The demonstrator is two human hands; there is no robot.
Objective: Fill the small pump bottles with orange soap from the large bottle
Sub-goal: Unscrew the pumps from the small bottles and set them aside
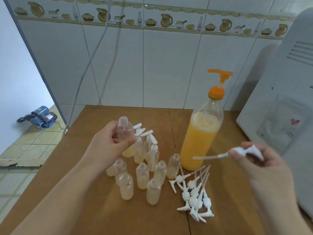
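An empty, uncapped small bottle (125, 129) is gripped upright in the left hand (110, 141) above the clustered small bottles (142, 175), a white pump head (243, 152) is pinched in the right hand (260, 163) — dip tube pointing left toward the large orange-soap bottle (201, 138) — on the wooden table (101, 217).

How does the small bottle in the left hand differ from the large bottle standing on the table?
The small bottle is held up by the left hand, tilted; the large bottle stands upright on the table. The small bottle's neck is open, while the large bottle carries an orange pump. The small bottle looks empty; the large bottle holds orange soap. Both are clear plastic.
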